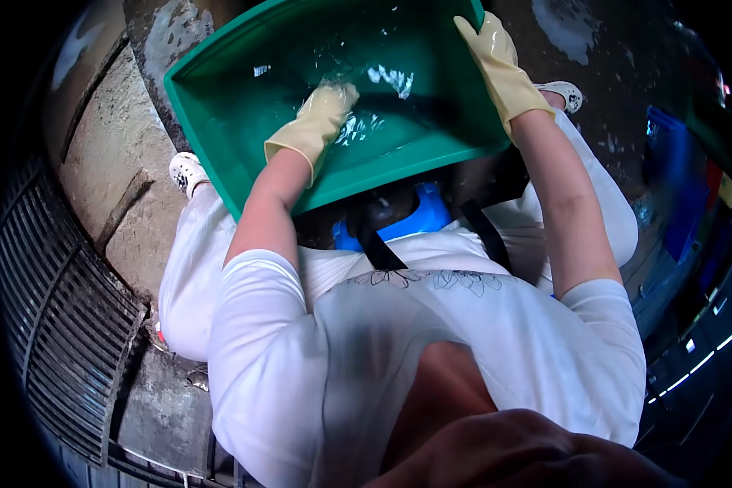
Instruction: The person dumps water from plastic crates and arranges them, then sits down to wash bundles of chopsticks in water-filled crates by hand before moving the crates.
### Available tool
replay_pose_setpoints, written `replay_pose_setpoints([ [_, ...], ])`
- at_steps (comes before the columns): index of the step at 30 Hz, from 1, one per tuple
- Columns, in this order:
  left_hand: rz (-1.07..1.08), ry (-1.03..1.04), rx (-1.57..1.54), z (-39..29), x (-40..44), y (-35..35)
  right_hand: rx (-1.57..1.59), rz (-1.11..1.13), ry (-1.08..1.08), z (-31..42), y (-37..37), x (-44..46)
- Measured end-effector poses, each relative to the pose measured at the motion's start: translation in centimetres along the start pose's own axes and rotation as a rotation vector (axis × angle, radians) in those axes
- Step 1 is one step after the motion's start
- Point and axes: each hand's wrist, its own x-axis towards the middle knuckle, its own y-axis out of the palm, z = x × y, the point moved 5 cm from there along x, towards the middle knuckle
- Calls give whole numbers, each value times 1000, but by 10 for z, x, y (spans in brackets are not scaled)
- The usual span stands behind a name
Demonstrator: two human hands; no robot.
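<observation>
A large green tub (244, 175) with shallow water and bright reflections in it lies tilted in front of me. My left hand (321, 114), in a cream rubber glove, reaches down into the tub. Its fingers are blurred and partly under the water, so whether they hold anything cannot be seen. At the tub's upper right corner, my right hand (496, 61), in a matching glove, is closed on the rim, thumb on the inner side.
Below the tub is a blue object (419, 215) between my legs. A metal grate (65, 309) lies at the left beside a rough stone slab (126, 130). Blue containers (675, 179) stand at the right. My white shoes (189, 172) flank the tub on wet floor.
</observation>
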Motion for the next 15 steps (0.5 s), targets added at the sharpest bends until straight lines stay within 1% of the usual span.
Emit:
replay_pose_setpoints([
  [1, -17, 44, -67, -1, -13, -3, 1, -18, -27, 2, -1, -1],
  [2, -22, 35, -63, -1, -19, 1, 3, -37, -55, 5, -1, -1],
  [4, -126, -8, 29, 0, -31, 13, 6, -24, -45, 3, 0, 2],
  [5, -91, 97, 185, -2, -40, 22, 3, -9, -23, 1, 1, 3],
  [6, -95, 86, 189, -1, -41, 21, 9, -8, -34, 5, -2, 4],
  [8, -89, -55, 135, -7, -41, 15, 32, 74, 49, 8, -3, 1],
  [9, 16, -107, 5, -7, -44, 9, 2, 64, 54, 3, 0, 4],
  [10, 9, -116, 5, -8, -47, 4, 4, 65, 43, 5, -1, 5],
  [12, -39, 14, 85, -19, -50, -2, -6, 54, 69, 4, -1, 3],
  [13, 163, -103, -10, -10, -40, 6, 3, 29, 46, 4, -1, 3],
  [15, 125, -116, -7, -4, -45, 6, -9, 21, 44, 3, 0, 4],
])
